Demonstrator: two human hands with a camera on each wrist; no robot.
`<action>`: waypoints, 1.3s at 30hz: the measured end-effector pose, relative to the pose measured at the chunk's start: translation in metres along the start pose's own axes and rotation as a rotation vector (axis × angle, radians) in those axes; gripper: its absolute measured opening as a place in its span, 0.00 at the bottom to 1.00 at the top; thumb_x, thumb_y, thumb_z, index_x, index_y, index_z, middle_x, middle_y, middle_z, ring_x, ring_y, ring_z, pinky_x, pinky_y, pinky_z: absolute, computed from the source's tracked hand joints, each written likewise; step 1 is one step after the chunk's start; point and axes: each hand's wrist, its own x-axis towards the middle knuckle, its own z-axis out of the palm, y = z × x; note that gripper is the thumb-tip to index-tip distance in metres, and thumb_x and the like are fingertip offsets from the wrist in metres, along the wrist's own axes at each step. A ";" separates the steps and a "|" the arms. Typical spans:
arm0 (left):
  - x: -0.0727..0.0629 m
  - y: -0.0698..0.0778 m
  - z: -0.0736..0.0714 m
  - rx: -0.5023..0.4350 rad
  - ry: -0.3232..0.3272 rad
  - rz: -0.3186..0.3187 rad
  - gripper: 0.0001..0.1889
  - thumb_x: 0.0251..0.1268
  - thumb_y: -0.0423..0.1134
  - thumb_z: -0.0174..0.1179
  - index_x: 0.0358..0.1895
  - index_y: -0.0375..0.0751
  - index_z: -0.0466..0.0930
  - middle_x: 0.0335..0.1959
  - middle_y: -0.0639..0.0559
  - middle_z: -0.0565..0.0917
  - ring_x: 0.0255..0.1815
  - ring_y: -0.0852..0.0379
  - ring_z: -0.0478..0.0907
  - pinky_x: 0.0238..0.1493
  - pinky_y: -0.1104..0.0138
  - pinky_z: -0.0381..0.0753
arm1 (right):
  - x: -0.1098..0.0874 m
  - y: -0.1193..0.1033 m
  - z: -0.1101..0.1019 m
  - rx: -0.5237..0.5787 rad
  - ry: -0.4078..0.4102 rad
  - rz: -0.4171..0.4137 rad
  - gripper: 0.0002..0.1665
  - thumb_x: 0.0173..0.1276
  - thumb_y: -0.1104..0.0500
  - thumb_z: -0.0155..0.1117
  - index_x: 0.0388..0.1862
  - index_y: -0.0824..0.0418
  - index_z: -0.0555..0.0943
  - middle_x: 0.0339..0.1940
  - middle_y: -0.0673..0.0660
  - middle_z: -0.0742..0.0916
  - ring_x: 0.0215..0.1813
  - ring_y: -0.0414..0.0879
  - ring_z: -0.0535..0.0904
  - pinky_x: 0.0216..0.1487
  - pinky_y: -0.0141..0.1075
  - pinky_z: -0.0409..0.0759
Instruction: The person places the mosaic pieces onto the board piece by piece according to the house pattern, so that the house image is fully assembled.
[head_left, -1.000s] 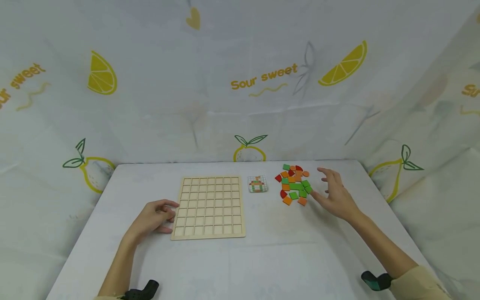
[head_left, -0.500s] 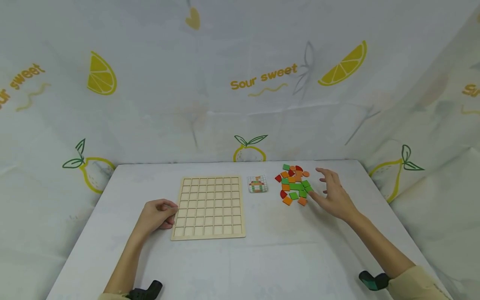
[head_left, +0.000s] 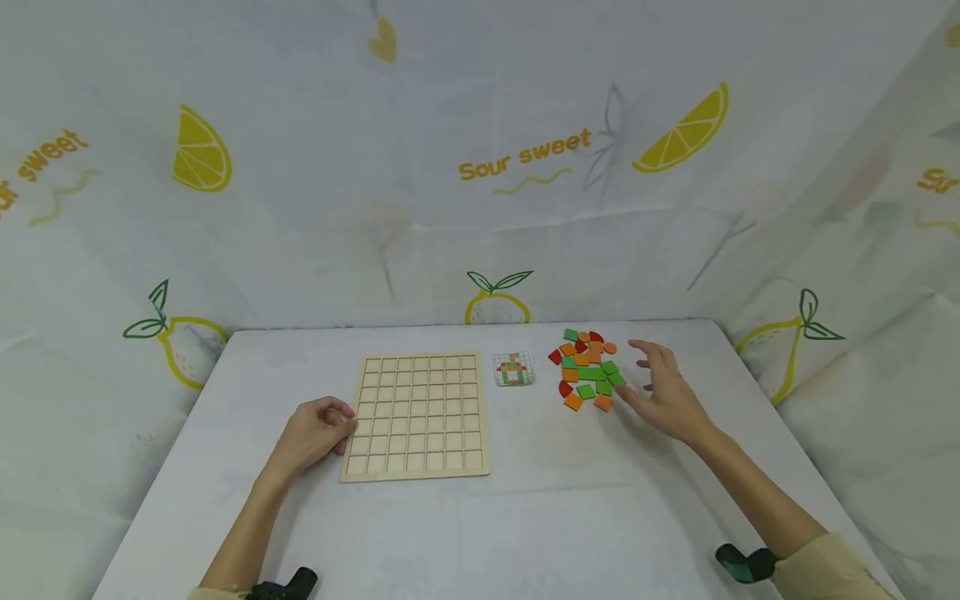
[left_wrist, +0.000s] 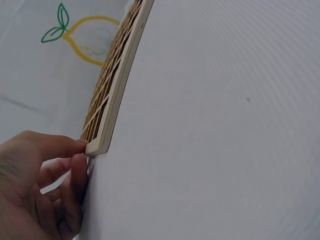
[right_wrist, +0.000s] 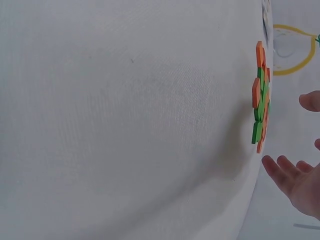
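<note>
A pale wooden grid board (head_left: 420,409) lies flat on the white table, its cells bare. My left hand (head_left: 311,432) is at the board's left edge; in the left wrist view its thumb and curled forefinger pinch the rim near a corner. To the right lies a loose cluster of small tiles (head_left: 591,373), green, orange and red, in squares, rounds and quarter-circle shapes. My right hand (head_left: 666,402) hovers at the cluster's right side, fingers spread and holding nothing, its thumb near the green tiles. The right wrist view shows the tiles (right_wrist: 259,100) edge-on beside the fingers.
A small card (head_left: 513,368) with a coloured figure on a grid lies between board and tiles. White cloth (head_left: 420,242) printed with lemons rises behind the table (head_left: 525,533) and along its sides. Black straps (head_left: 288,585) sit on both forearms.
My left hand's fingers have drawn together against the board's left edge. The right hand has shifted very slightly left, and the tiles and card lie as before.
</note>
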 end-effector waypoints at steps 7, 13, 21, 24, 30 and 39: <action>0.001 0.000 -0.002 0.130 0.011 0.026 0.10 0.72 0.41 0.68 0.49 0.41 0.85 0.27 0.54 0.84 0.24 0.59 0.75 0.29 0.67 0.71 | 0.001 0.001 0.003 0.044 -0.044 0.007 0.41 0.75 0.56 0.73 0.80 0.65 0.66 0.67 0.73 0.76 0.58 0.65 0.84 0.48 0.44 0.89; 0.001 -0.001 -0.007 0.041 -0.023 0.047 0.11 0.71 0.38 0.70 0.50 0.36 0.86 0.28 0.50 0.85 0.24 0.59 0.79 0.31 0.69 0.75 | 0.007 0.004 0.009 0.157 -0.130 0.039 0.30 0.73 0.58 0.75 0.69 0.69 0.77 0.56 0.71 0.86 0.51 0.58 0.87 0.43 0.27 0.83; 0.004 -0.002 -0.008 -0.038 -0.049 0.048 0.12 0.70 0.36 0.72 0.51 0.33 0.87 0.28 0.48 0.84 0.24 0.58 0.80 0.28 0.70 0.76 | 0.013 0.018 0.018 0.207 -0.132 0.114 0.19 0.78 0.61 0.69 0.62 0.70 0.83 0.47 0.66 0.88 0.41 0.48 0.83 0.33 0.29 0.83; 0.003 -0.004 -0.008 -0.049 -0.049 0.044 0.12 0.70 0.36 0.72 0.51 0.33 0.87 0.28 0.48 0.84 0.24 0.58 0.80 0.27 0.70 0.75 | 0.014 0.019 0.020 0.203 -0.129 0.107 0.18 0.77 0.62 0.69 0.60 0.71 0.84 0.43 0.65 0.87 0.39 0.46 0.81 0.32 0.29 0.81; 0.004 -0.005 -0.008 -0.053 -0.050 0.031 0.12 0.70 0.37 0.72 0.50 0.33 0.87 0.28 0.48 0.84 0.24 0.59 0.81 0.28 0.70 0.78 | 0.015 0.022 0.023 0.185 -0.122 0.100 0.18 0.75 0.62 0.73 0.58 0.71 0.86 0.39 0.62 0.88 0.35 0.43 0.79 0.30 0.30 0.78; 0.006 -0.005 -0.010 -0.064 -0.070 0.006 0.13 0.70 0.37 0.73 0.50 0.32 0.87 0.28 0.49 0.85 0.25 0.59 0.81 0.29 0.69 0.78 | 0.015 0.025 0.023 0.150 -0.124 0.083 0.19 0.73 0.61 0.75 0.58 0.70 0.87 0.38 0.60 0.89 0.34 0.42 0.76 0.32 0.29 0.75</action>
